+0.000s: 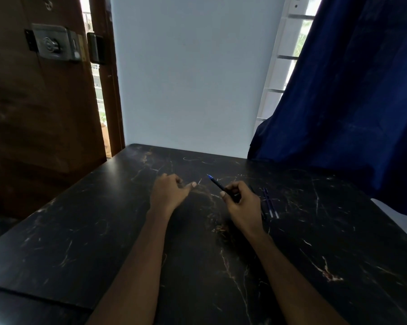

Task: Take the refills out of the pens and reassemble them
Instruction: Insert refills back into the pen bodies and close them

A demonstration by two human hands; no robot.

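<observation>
Mid-task: one pen in hand, two refills already out.

Right hand (241,202) closed around one dark pen (217,185), blue tip pointing up and away, held above the black marble table (80,231). Left hand (168,192) half curled, thumb out, resting on the table, holding nothing visible. Just right of the right hand, two blue refills (269,202) lying side by side; possibly a dark barrel beside them, too dim to tell. Reassembly apparently still left.

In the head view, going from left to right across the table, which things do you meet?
Left hand → pen, held in the right hand → refills lying on the table.
</observation>
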